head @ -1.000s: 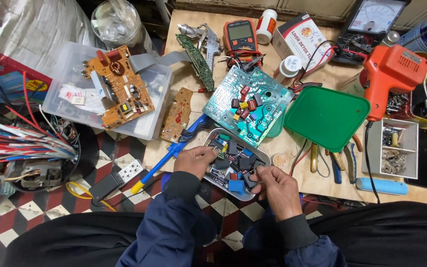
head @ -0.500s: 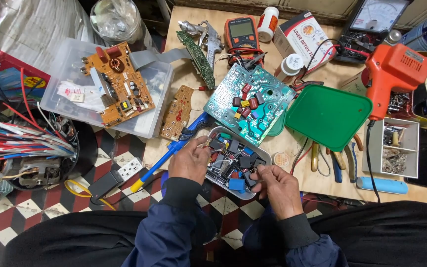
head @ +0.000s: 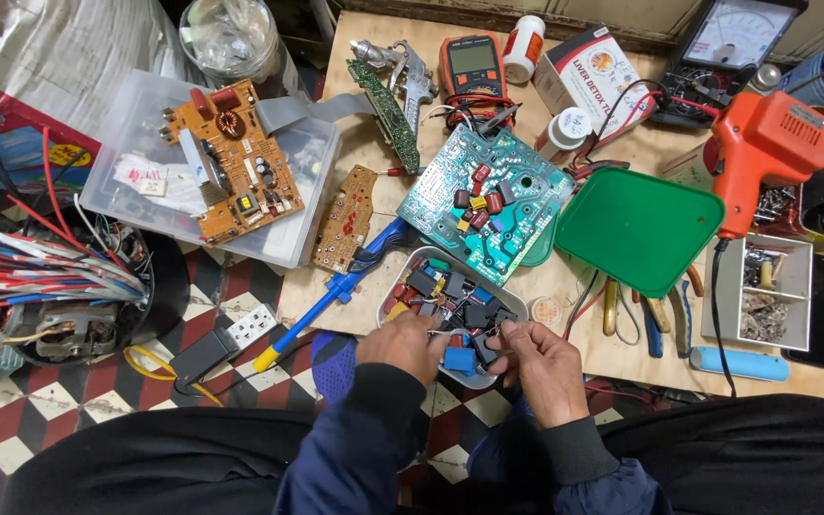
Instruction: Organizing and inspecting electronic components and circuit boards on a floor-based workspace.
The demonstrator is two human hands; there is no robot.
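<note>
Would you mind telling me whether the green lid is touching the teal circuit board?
Touching. The head view shows the green lid's left edge meeting the teal circuit board's right corner, with no bare tabletop between them.

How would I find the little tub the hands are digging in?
Start at the big green lid on the wooden table. Left of it lies a teal circuit board; just below sits the clear tub, the only container packed with small dark, red and blue parts.
</note>
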